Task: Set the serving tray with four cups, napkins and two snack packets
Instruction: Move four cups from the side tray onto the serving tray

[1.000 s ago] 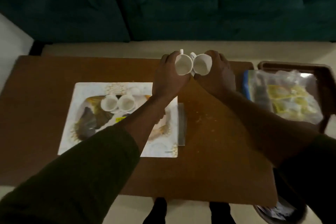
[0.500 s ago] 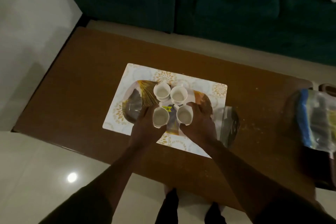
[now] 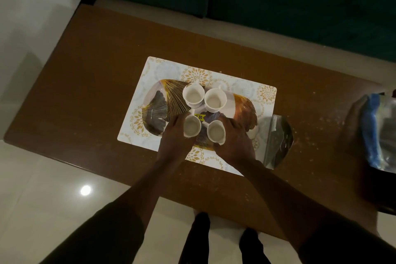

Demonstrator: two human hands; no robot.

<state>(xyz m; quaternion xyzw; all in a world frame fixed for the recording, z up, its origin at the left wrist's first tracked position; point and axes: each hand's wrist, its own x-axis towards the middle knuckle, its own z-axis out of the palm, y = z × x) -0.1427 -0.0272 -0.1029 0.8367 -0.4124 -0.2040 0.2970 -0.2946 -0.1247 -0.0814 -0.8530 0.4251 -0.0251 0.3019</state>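
Now hands [image 3: 205, 141] gripping two cups [image 3: 203, 129], tray [image 3: 246, 109], table [image 3: 96, 70]

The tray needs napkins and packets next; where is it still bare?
The tray's left end, beside the far-left cup, and right end past the far-right cup are bare. Its middle is crowded: four cups, left hand and right hand on the near pair.

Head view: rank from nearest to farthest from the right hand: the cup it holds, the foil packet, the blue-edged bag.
From the right hand:
1. Cup it holds, in its fingers on the tray.
2. Foil packet, just right of the placemat.
3. Blue-edged bag, at the far right edge.
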